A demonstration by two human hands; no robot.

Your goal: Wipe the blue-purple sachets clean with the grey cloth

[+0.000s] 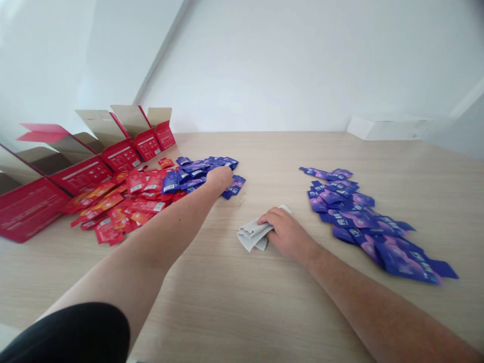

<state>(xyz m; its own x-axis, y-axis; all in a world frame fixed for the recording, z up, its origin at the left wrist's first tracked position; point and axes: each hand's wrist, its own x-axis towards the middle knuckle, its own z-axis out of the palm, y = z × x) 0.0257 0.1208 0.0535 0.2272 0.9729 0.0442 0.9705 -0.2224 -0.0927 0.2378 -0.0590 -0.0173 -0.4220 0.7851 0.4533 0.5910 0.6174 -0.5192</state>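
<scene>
My left hand [219, 177] reaches to the right end of a heap of small purple sachets [194, 169]. Its fingers curl down out of sight, so what they hold is hidden; one purple sachet [236, 186] lies right against the hand. My right hand [285, 232] is closed on a folded, light grey cloth [254, 234], which rests on the wooden table [227, 302]. To the right of that hand, larger purple flat packs [355, 214] with pink patterns overlap in a long row.
Red and orange sachets [128, 196] are piled left of the purple heap, partly overlapping it. Behind them stands a row of red cardboard boxes [121, 155] with raised flaps. A white box [389, 126] sits at the table's back right, by the white wall [280, 65].
</scene>
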